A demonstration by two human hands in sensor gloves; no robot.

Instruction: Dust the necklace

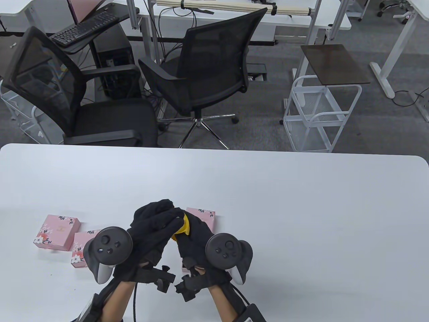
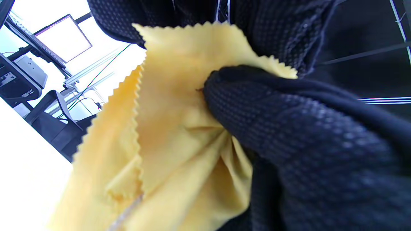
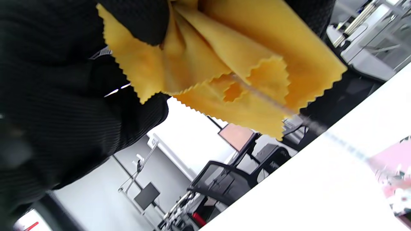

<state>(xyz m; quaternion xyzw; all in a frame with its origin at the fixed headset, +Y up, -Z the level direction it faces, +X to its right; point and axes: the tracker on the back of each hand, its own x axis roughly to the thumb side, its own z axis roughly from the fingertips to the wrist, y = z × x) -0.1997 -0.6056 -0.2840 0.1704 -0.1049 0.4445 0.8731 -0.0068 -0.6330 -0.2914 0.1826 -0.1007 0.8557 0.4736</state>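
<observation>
1. Both hands meet just above the table point(image 1: 301, 201), near its front edge, w/ a yellow cloth point(image 1: 182, 228) bunched between them.
2. Left hand point(image 1: 152, 223): fingers curled over the cloth from the left; a fingertip presses into its folds in the left wrist view.
3. Right hand point(image 1: 196, 239): fingers closed on the cloth from the other side. Which strand end it has, can't tell.
4. Necklace point(image 3: 273, 102): thin chain runs out of the cloth folds & trails down toward the pink box point(image 3: 391, 173) by the right hand. Rest is hidden inside the cloth.
5. Step in hand, prob.: wiping the chain through the cloth.
6. To do it well: pinch lightly, draw the chain thru in one direction, don't yank — thin links could snag on the zigzag edge.
7. Keep the slack end over the table so it can't tangle.
</observation>
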